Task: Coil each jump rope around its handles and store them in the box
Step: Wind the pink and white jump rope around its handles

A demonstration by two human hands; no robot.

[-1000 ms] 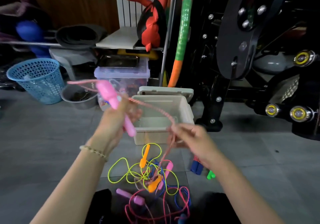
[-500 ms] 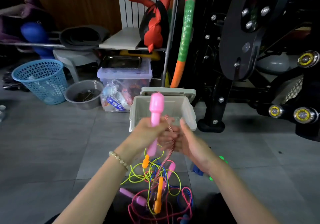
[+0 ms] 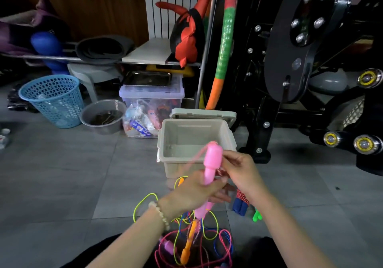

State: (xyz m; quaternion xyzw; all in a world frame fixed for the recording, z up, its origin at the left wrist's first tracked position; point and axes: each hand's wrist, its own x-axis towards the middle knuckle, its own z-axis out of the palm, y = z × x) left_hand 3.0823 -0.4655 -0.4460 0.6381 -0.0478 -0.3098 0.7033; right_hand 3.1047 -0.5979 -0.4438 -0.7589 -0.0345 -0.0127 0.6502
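My left hand point(image 3: 195, 193) grips the pink jump rope handles point(image 3: 211, 164) upright in front of the open beige box point(image 3: 172, 135). My right hand point(image 3: 241, 170) pinches the pink-and-white braided rope point(image 3: 220, 172) right beside the handles. The rope blurs as it loops over the handle top. A tangle of loose ropes point(image 3: 194, 240) lies on the floor below my hands: yellow-green cord with orange handles, a blue cord, a pink cord. A coiled rope with blue handles point(image 3: 239, 205) and green handles point(image 3: 257, 217) lie to the right.
The box's lid point(image 3: 228, 115) leans behind it. A clear storage bin point(image 3: 151, 95), a grey basin point(image 3: 103, 116) and a blue mesh basket point(image 3: 51, 100) stand at the back left. Black gym equipment point(image 3: 300, 60) fills the right side. Grey tile floor lies around.
My hands moved right and slightly lower, nearer the box front. The right hand went from below the handles to beside them, carrying the rope around. The camera view shifted a little.
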